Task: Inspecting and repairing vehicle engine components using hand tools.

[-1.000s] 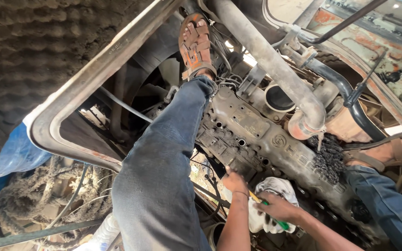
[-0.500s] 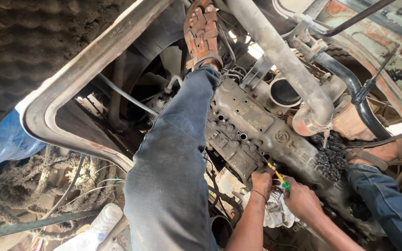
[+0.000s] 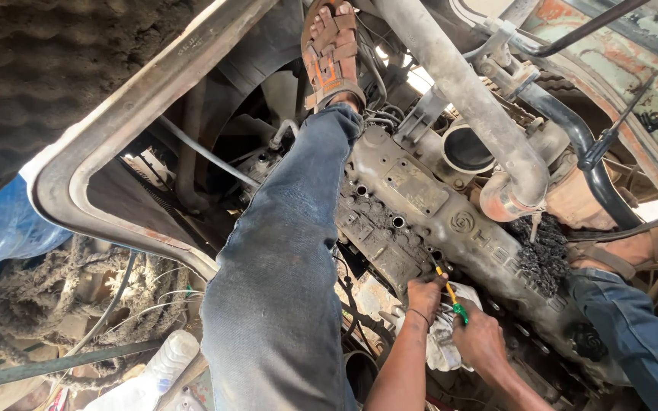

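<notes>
Engine bay, worker astride valve cover [image 3: 451, 221], both hands low at its near edge

Left hand [image 3: 425, 294] clenched round a yellow-shafted screwdriver [image 3: 448, 292], tip set against the cover's lower edge, apparently to pry; right hand [image 3: 480, 341] grips its green handle and presses a white rag [image 3: 439, 342] beneath, steadying. Sandalled foot [image 3: 332, 47] braced far up for balance. Against a second ago: hands shifted right, closer together, tool raised more upright

leg [image 3: 283, 259] left of engine cover [image 3: 451, 221] | rag [image 3: 442, 335] under hands [image 3: 458, 320]
</notes>
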